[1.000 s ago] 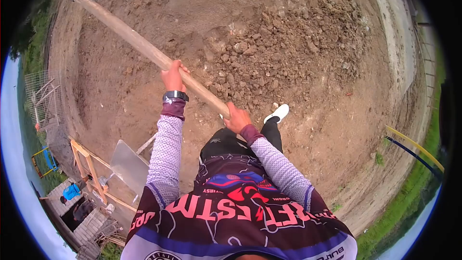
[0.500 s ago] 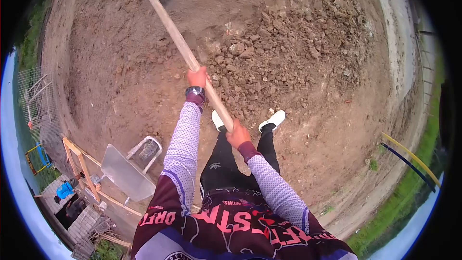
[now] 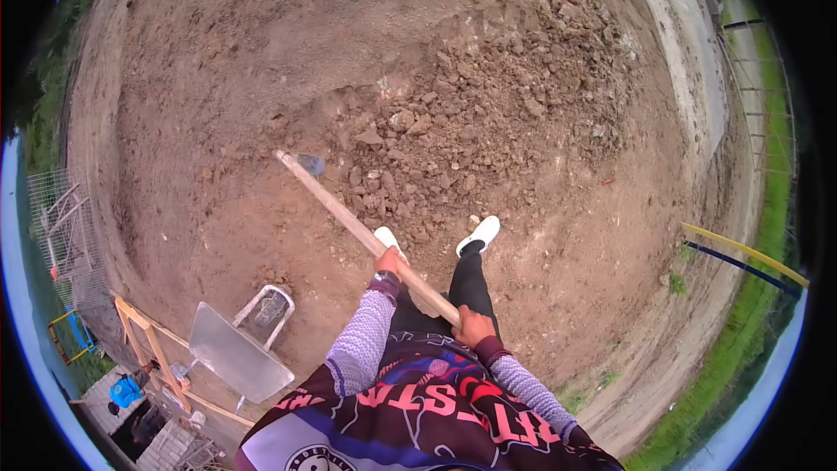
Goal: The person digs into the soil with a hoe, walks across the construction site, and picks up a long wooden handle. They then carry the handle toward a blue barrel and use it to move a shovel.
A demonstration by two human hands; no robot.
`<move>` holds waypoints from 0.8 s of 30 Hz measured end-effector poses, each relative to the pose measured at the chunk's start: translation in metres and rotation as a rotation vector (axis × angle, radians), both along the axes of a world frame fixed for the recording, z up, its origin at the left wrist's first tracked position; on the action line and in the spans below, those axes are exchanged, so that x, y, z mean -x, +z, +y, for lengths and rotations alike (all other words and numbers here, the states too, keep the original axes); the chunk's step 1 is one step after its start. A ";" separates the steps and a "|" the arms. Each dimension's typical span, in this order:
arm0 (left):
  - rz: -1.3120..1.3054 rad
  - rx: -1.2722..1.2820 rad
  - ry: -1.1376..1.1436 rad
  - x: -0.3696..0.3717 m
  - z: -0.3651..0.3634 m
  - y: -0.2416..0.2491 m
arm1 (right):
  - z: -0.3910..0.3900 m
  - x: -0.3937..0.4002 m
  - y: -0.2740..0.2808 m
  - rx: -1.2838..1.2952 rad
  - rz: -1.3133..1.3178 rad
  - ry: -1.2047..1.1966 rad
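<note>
My left hand [image 3: 390, 262] is wrapped round the wooden handle of a hoe [image 3: 340, 211], about halfway along it. Further back, my right hand [image 3: 472, 328] grips the same handle close to its near end, in front of my lap. The hoe's grey blade [image 3: 310, 164] is low over the dirt at the far end, its lower part pointing toward the ground. Right of the blade lies a patch of broken clods [image 3: 488, 96]. My white shoes [image 3: 479, 235] stand at the near edge of these clods.
A wheelbarrow [image 3: 234, 351] is at the lower left, beside a wooden frame [image 3: 148, 344]. Beyond it, a person in blue [image 3: 126, 392] is near stacked blocks [image 3: 174, 449]. Wire mesh [image 3: 65, 227] stands at far left; yellow and black pipes [image 3: 745, 255] at right.
The hoe has swung down and back toward my body, its blade now nearer to my feet. Both hands have come lower, keeping their hold on the handle.
</note>
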State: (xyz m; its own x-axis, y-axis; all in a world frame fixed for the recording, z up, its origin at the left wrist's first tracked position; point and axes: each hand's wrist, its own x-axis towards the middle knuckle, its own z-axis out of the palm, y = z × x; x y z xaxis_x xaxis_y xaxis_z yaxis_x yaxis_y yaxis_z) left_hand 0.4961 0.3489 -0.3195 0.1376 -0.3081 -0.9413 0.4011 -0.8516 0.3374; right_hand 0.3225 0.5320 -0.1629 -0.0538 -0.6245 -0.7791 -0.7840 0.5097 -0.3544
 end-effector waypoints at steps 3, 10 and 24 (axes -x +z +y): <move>-0.023 0.277 0.153 -0.044 -0.073 0.066 | -0.053 -0.023 -0.025 0.224 -0.109 0.051; -0.439 1.086 0.083 -0.151 -0.324 0.302 | -0.321 -0.146 0.043 0.760 -0.383 0.026; -0.210 0.144 -0.330 0.057 -0.057 -0.105 | -0.033 -0.011 -0.072 -0.073 -0.036 -0.282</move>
State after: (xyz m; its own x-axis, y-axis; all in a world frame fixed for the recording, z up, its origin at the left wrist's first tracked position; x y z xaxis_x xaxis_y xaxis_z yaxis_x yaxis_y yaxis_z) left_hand 0.4394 0.2923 -0.4246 0.1943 -0.4941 -0.8474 0.0246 -0.8611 0.5078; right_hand 0.3330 0.4992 -0.2346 -0.1887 -0.5308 -0.8263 -0.5950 0.7311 -0.3338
